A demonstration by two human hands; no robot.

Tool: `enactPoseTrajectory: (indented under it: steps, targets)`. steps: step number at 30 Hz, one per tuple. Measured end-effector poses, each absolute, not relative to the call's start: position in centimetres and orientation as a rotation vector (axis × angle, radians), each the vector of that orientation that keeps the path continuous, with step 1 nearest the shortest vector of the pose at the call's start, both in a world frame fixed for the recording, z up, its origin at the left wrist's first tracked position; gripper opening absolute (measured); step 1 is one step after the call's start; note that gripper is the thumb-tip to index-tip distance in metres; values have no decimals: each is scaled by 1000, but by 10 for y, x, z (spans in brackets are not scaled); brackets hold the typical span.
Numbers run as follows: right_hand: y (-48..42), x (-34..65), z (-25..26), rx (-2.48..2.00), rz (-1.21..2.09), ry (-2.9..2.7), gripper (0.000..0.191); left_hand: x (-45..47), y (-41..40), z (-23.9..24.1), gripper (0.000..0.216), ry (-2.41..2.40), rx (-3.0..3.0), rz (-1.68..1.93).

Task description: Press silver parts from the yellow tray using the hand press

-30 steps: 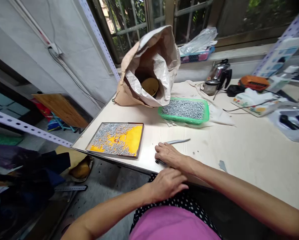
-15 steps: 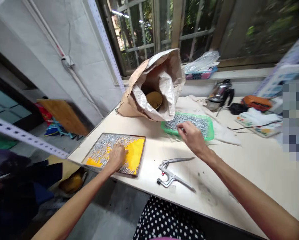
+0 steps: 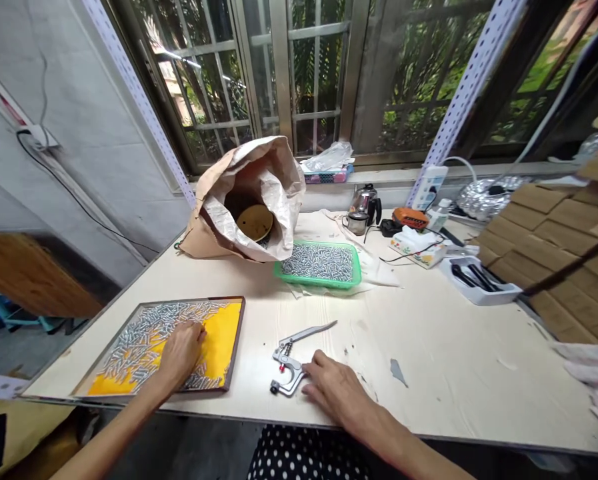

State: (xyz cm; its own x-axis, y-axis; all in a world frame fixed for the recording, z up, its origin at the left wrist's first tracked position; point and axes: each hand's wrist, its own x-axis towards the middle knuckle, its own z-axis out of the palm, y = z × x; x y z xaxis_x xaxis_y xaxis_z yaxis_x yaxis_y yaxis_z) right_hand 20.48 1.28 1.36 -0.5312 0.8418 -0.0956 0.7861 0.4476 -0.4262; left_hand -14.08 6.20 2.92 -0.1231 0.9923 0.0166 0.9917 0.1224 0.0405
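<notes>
My left hand (image 3: 183,353) rests over a shallow brown-edged tray (image 3: 238,333) with a yellow bottom. Its fingers curl down among many small silvery metal pins (image 3: 143,333); whatever is between the fingertips is hidden. A pair of silver snap pliers (image 3: 295,365) lies on the table with its jaw toward the table's front edge. My right hand (image 3: 336,387) is closed around the lower handle, which it covers; the upper handle stays visible. Behind them, a green plastic basket (image 3: 323,283) holds many more of the short metal pieces (image 3: 321,261).
A large open paper sack (image 3: 203,233) with a round yellowish piece inside stands at the back left. Along the window side are a glass pot (image 3: 361,213), an orange tool (image 3: 410,218) and a tissue box (image 3: 416,245). A white tray (image 3: 483,297) and stacked cardboard (image 3: 553,247) are at right.
My right hand has come from the green basket down to the pliers and closed on their lower handle. My left hand stays over the tray. The view has turned right.
</notes>
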Motion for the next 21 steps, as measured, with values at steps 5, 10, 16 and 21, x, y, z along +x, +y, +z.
enactPoseTrajectory:
  steps: [5,10,16,21]
  targets:
    - [13,206,1,-1582,546,-2593,19,-66,40,48,34,1880,1653,436]
    - [16,203,-4,-1698,425,-2709,23,-10,25,22,34,1754,1438,418]
    - [12,203,-1,-1669,371,-2733,25,-5,26,4,38,1751,1479,308]
    - [13,202,-8,-1665,352,-2705,24,-5,29,8,38,1765,1513,210]
